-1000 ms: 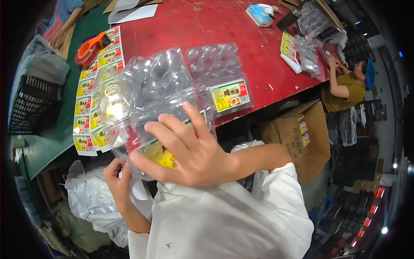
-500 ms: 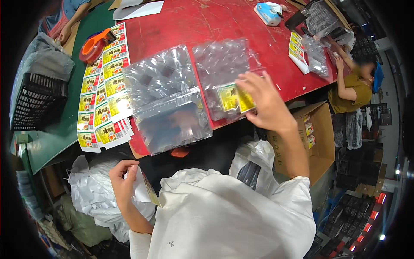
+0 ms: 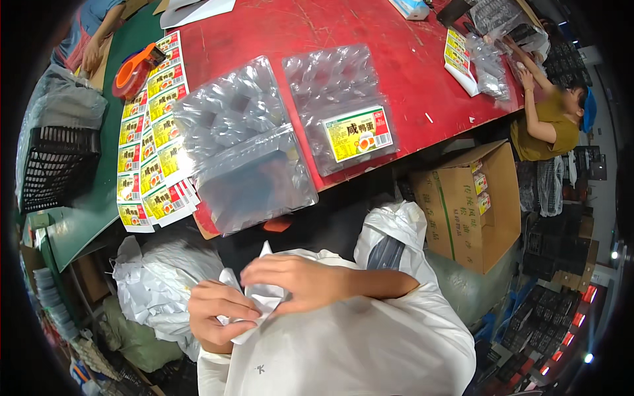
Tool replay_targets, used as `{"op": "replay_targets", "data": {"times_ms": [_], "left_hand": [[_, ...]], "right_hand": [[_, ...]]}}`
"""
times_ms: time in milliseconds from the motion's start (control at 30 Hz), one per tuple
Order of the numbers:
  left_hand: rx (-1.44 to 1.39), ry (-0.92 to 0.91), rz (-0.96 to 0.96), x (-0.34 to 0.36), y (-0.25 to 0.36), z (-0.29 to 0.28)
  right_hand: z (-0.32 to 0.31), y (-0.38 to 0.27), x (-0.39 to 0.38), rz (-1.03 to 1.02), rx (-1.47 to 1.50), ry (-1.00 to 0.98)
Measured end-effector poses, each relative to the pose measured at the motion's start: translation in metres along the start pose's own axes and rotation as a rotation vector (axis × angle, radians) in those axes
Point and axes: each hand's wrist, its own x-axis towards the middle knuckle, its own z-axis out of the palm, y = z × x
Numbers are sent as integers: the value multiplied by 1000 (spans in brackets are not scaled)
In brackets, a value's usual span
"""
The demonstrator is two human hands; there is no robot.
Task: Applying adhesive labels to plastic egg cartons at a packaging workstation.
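"White paper [image 3: 265, 301]: position?"
"Before the shirt [image 3: 356, 336]; left hand [image 3: 214, 310] lower left, right hand [image 3: 302, 280] upper right, both touching, neither nearer; fingers bent, pinching it."
"Long axis?"
"Crumpled; cannot tell."

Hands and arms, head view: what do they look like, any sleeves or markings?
The left hand and right hand are bare, without visible gloves or wristwear. Loose white sleeves join a white shirt with a small dark mark.

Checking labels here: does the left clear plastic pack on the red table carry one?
No, the left pack shows only bare clear plastic, while the right pack bears a label.
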Motion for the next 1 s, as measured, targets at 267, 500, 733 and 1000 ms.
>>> {"op": "replay_targets", "data": {"times_ms": [267,500,733,1000], "left_hand": [[747,261,-213,5,11,-16],[489,16,-182,15,12,7],[213,103,-515,1,-7,22],[302,64,-512,-1,-11,26]], "right_hand": [[6,-1,-3,318,338,-139],[-8,-2,-4,364,221,-51],[-7,0,-10,394,258,163],[-11,-1,3,52,-252,393]]}}
